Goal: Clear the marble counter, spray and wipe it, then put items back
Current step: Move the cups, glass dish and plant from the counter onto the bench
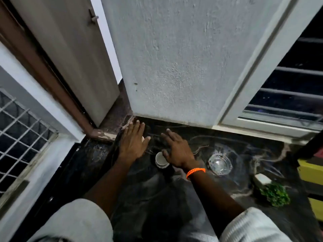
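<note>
Dark marble counter [227, 151] holds a small white cup [161, 159] — light, breakable, best held round its sides — between the flat open left hand [132, 144] and right hand [176, 149].

Dark, glossy marble counter [236, 152] with pale veins at lower right, carrying a clear glass bowl [220, 164] and a glazed white cup [161, 160]. Rough, matt plaster on the wall [183, 58] at upper centre; metal grille [19, 124] at left, ribbed pale cloth sleeve [253, 227] at bottom.
</note>
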